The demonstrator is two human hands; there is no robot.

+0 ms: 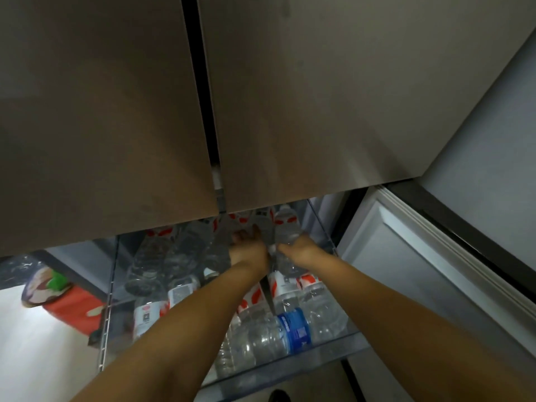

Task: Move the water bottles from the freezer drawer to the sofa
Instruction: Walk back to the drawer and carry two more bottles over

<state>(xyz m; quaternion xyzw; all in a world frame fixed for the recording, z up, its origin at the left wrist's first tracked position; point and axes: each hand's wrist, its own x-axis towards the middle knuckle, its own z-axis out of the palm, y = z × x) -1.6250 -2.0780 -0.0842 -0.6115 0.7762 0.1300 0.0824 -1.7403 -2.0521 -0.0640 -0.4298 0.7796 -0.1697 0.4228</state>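
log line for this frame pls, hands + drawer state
phase: reaching | left hand: among bottles, grip unclear | right hand: grip on bottle | freezer drawer: open, bottles inside

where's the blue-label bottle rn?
Head view: the blue-label bottle lies on its side at the near front of the freezer drawer, right of centre, between the forearms and closer to camera than the red-label bottles.
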